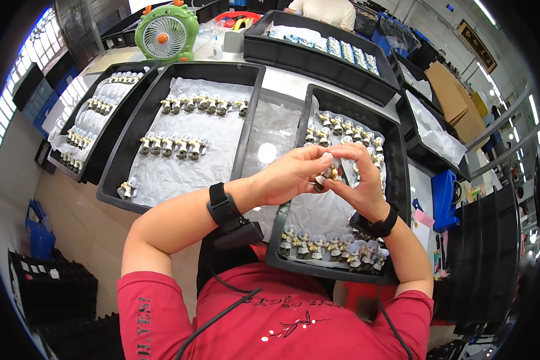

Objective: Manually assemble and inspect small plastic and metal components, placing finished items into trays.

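Above the right-hand black tray (pixel 404 180), a small figurine (pixel 331 173) with a pale head and dark lower part is pinched between both hands. My left hand (pixel 291 175) holds it from the left with thumb and fingers. From the other side, my right hand (pixel 364 180) closes on it with fingertips and thumb. Below them, rows of similar figurines (pixel 318 245) stand on white paper along the tray's near, far and right sides. The middle black tray (pixel 255 108) bears two rows of figurines (pixel 173 146) and a small group at its near left corner.
A narrower black tray of figurines (pixel 101 105) lies at far left. Behind stand a green animal-shaped fan (pixel 163 33) and a deep black bin (pixel 318 63) of blue-and-white pieces. Another person (pixel 327 11) sits across the table. A blue holder (pixel 444 201) stands at right.
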The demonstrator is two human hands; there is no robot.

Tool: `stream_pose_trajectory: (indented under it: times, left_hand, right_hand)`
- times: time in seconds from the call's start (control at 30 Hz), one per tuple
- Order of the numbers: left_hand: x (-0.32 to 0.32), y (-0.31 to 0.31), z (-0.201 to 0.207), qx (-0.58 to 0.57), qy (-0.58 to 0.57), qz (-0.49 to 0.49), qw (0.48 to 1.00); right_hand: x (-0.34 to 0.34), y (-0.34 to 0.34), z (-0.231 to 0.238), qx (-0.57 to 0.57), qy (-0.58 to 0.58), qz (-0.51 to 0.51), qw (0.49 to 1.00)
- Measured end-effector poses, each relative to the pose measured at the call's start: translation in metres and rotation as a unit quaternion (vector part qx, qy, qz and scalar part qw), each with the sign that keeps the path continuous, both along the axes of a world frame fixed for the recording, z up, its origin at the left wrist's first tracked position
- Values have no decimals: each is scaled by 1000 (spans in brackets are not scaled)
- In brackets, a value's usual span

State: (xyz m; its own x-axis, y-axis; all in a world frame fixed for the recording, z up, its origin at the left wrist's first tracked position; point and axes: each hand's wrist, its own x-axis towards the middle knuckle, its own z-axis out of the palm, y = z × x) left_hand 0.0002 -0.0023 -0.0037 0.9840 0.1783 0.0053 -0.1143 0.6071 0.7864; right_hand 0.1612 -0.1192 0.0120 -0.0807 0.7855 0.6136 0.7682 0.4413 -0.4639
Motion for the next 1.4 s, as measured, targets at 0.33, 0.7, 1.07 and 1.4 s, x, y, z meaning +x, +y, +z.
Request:
stream_pose_trajectory:
  times: [0.33, 0.7, 1.07, 1.4]
  left_hand:
    - [-5, 6, 5, -41, 2, -10, 999]
    - [-5, 8, 5, -43, 14, 1, 999]
    - [-3, 8, 0, -40, 18, -5, 999]
    - [-8, 9, 3, -31, 26, 2, 999]
  right_hand:
    - [2, 7, -7, -54, -3, 2, 999]
    - [-2, 11, -12, -41, 64, 23, 997]
    - [-4, 8, -11, -99, 95, 6, 990]
    - [-3, 8, -5, -102, 96, 21, 990]
